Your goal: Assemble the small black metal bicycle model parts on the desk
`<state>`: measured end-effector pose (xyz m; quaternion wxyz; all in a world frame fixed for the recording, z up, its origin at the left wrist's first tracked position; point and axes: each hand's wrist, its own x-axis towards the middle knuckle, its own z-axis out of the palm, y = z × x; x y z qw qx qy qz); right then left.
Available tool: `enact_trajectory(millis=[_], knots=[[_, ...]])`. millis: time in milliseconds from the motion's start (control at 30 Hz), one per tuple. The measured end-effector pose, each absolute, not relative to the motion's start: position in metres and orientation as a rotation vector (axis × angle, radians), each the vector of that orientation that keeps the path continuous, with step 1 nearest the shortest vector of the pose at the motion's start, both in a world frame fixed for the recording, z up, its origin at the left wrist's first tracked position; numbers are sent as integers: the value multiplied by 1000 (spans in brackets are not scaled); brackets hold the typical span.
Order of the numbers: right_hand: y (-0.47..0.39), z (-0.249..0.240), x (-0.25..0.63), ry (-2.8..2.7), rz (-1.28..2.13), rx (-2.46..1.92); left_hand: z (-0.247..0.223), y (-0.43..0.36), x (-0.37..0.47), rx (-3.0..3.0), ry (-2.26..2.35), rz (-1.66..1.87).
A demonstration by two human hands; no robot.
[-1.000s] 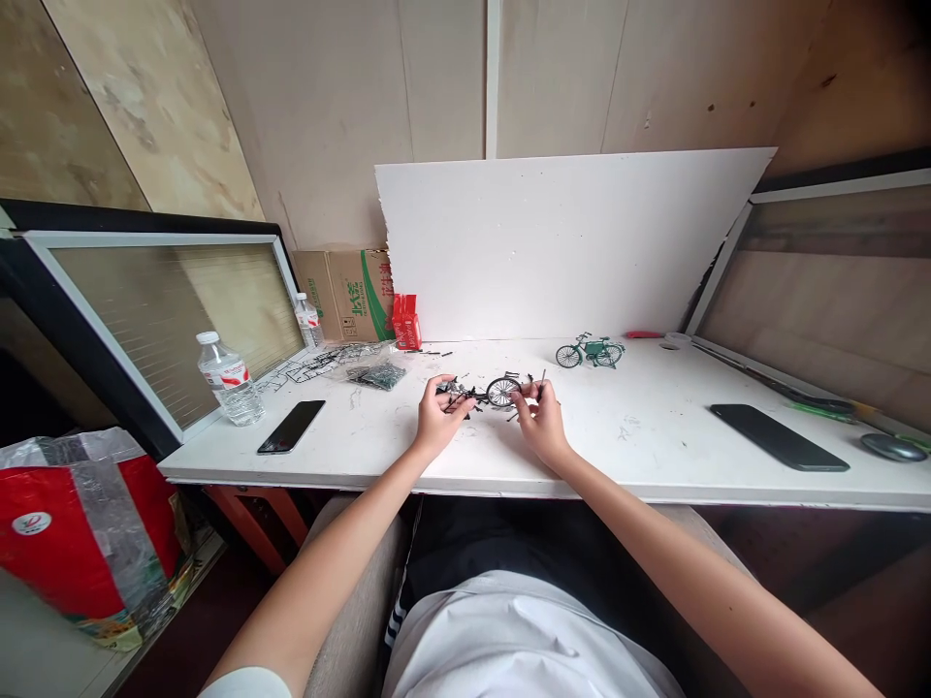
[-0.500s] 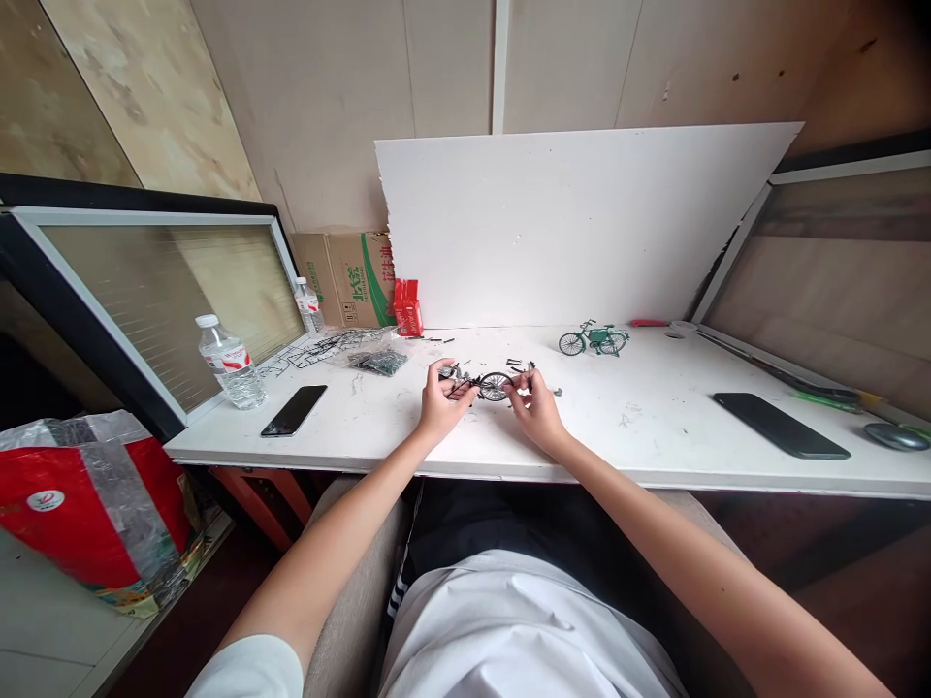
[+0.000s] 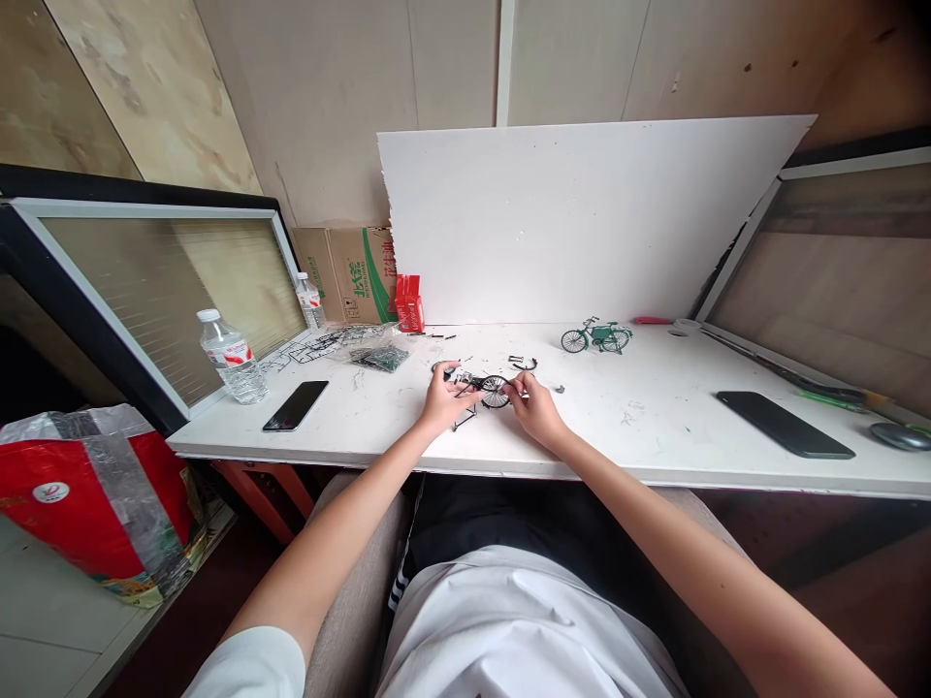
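Note:
A black model bicycle [image 3: 496, 391], partly assembled, is held just over the white table between both hands. My left hand [image 3: 441, 399] grips its frame from the left, the thumb pointing toward the wheel. Thin frame parts [image 3: 465, 421] stick out below that thumb. My right hand [image 3: 534, 402] pinches at the right edge of the spoked wheel; whether its fingertips also hold a small part is too small to tell. Small black pieces [image 3: 524, 364], one of them curved, lie just beyond the right hand. A tiny grey piece [image 3: 560, 389] lies to its right.
A green model bicycle [image 3: 597, 336] stands farther back. Left are a parts bag [image 3: 381, 358], black part frames [image 3: 309, 347], a phone [image 3: 295, 406] and a water bottle [image 3: 234, 359]. A dark phone-like slab [image 3: 784, 424] and mouse [image 3: 899, 436] lie right. A white board [image 3: 582, 223] stands behind.
The model bicycle has tilted, so its thin frame parts now show below my left hand. My right hand's raised fingers have come down and closed at the wheel's edge, uncovering the curved black piece.

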<state>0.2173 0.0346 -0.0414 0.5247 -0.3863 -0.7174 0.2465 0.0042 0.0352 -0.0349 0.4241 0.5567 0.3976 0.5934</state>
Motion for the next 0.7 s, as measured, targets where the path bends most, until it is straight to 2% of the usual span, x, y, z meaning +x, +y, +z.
enact_trajectory(millis=[700], knots=[[27,-31,214,-1601,832,-797,-32,31,1,1279,898,1342]])
